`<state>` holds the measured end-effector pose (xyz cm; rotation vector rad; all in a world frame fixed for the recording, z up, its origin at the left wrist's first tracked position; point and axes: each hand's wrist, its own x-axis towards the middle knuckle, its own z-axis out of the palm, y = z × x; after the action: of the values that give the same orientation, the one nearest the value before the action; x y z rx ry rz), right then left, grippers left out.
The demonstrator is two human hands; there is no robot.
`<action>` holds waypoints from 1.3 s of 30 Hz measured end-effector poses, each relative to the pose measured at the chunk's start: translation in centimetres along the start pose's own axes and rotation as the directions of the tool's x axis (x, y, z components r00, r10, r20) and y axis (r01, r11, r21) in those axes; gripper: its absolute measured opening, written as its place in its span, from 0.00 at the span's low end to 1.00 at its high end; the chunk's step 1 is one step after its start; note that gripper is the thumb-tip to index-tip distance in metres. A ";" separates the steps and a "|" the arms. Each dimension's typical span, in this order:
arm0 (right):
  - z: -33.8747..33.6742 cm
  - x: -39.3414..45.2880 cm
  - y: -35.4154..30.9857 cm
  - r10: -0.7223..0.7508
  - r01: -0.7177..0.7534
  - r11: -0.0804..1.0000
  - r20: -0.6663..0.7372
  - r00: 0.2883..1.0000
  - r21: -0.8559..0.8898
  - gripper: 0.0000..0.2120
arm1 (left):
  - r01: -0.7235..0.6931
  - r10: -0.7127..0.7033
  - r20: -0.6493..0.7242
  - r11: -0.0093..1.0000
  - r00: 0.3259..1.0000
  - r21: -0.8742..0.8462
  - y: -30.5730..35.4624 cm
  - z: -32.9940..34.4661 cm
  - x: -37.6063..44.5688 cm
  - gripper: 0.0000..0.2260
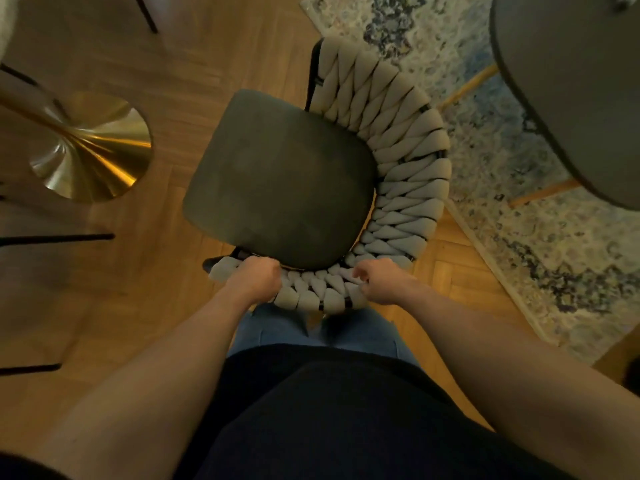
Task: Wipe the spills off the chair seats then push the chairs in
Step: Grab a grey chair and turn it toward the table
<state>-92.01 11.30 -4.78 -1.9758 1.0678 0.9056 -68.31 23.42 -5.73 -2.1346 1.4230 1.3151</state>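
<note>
From the head camera, the person stands behind a chair on the wood floor, both hands clenched around its woven backrest: the left hand near the backrest's end, the right hand a little further along the curve. The dark seat shows no clear spill, and no cloth is in view, so wiping looks finished. The gold table base lies ahead to the left. Pushed off-line, the chair could strike that base, or a leg could snag the rug edge beside it and twist the chair.
</note>
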 end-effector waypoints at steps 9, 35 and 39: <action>-4.1 2.9 2.5 -0.117 0.131 0.974 0.086 0.989 -0.186 0.07 | 0.120 -0.135 -0.030 0.944 0.990 -0.307 4.2 1.3 0.4 0.08; -16.0 10.1 16.1 -0.390 0.477 0.182 0.382 0.838 -0.860 0.26 | 0.460 -0.511 -0.049 0.807 0.858 -0.371 26.0 9.2 4.7 0.20; -16.6 10.5 16.3 -0.428 0.496 0.111 0.409 0.806 -0.861 0.25 | 0.498 -0.587 -0.122 0.765 0.801 -0.408 26.4 9.6 4.7 0.17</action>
<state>-97.86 -13.14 -9.13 -2.9385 -0.4801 1.3705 -95.01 13.75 -8.08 -2.7403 0.5336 1.1584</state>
